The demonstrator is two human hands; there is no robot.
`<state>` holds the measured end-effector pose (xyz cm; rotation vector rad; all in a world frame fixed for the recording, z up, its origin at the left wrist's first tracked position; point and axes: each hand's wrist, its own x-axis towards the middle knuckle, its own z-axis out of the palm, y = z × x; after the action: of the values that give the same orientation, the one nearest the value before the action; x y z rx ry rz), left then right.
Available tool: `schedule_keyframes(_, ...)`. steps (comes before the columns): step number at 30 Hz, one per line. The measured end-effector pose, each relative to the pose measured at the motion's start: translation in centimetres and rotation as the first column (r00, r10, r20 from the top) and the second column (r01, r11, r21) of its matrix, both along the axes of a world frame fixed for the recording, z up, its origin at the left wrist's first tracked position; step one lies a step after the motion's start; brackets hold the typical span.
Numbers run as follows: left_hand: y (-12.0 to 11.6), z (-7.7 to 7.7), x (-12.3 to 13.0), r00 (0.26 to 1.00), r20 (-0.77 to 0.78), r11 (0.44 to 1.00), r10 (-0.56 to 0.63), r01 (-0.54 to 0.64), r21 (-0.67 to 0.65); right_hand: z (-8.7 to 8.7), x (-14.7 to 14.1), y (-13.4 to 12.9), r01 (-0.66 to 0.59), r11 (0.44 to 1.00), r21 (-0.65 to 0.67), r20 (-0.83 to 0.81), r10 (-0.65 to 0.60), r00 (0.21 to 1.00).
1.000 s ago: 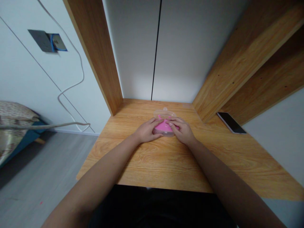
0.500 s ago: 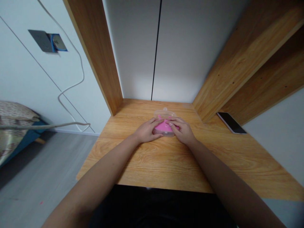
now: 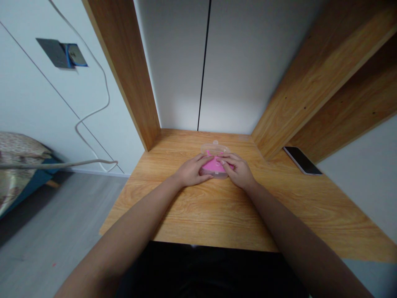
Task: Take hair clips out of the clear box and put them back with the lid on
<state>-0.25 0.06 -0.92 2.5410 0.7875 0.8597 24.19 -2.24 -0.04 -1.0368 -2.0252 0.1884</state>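
A clear plastic case (image 3: 221, 175) lies on the wooden desktop, its transparent lid (image 3: 215, 147) folded back toward the wall. Inside sits a soft-looking pink item (image 3: 213, 165) whose kind I cannot make out. My left hand (image 3: 192, 170) wraps the case's left side, thumb along the front and fingers across the pink item. From the right, my right hand (image 3: 238, 170) holds the pink item's edge, with the thumb bent on top. The fingers hide part of both the case and the pink item.
A phone (image 3: 302, 160) lies on the desk (image 3: 217, 215) at the right, beside a slanting wooden panel (image 3: 297, 82). White wall panels stand behind. At left, a pale cable (image 3: 107, 87) hangs past a loose socket plate (image 3: 56, 53), above a patterned cloth (image 3: 21, 153).
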Motion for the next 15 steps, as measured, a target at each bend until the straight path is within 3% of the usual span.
schedule_keyframes(15,0.00,-0.02,-0.11,1.000,-0.021,1.000,0.010,-0.010,-0.005,0.25,-0.21,-0.17,0.003,1.000,-0.012,-0.021,-0.003,1.000)
